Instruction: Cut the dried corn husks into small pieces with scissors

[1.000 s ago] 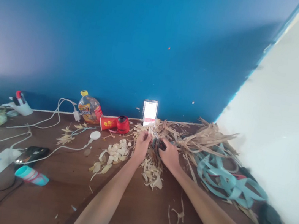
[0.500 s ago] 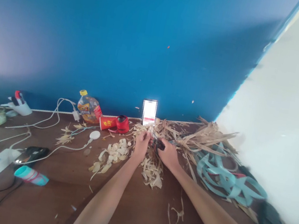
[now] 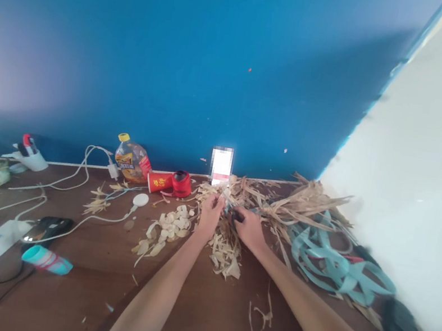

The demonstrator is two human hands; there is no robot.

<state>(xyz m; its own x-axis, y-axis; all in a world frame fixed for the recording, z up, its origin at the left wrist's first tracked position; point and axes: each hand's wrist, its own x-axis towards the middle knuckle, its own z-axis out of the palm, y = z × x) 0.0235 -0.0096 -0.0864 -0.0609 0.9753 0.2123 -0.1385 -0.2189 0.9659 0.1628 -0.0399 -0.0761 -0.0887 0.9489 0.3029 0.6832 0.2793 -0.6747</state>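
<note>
Head view, centre of the frame: the left hand (image 3: pixel 211 212) has its fingers pinched shut on a pale husk strip (image 3: pixel 224 196), which pokes up toward the blue wall (image 3: pixel 178 67). Just right of it, the right hand (image 3: pixel 247 228) is curled closed round dark scissors (image 3: pixel 234 213) (blades too small to read, open or not). They point left at the strip, across its length, above the heap of cuttings (image 3: pixel 226 252) on the brown table (image 3: pixel 185 319).

One head-worn camera looks forward and slightly down across the brown table (image 3: pixel 185 319) toward the blue wall (image 3: pixel 178 67), with a white wall (image 3: pixel 425 196) on the right. The left hand (image 3: pixel 210 215) and right hand (image 3: pixel 247 228) appear small at mid-frame, beyond outstretched forearms.
</note>
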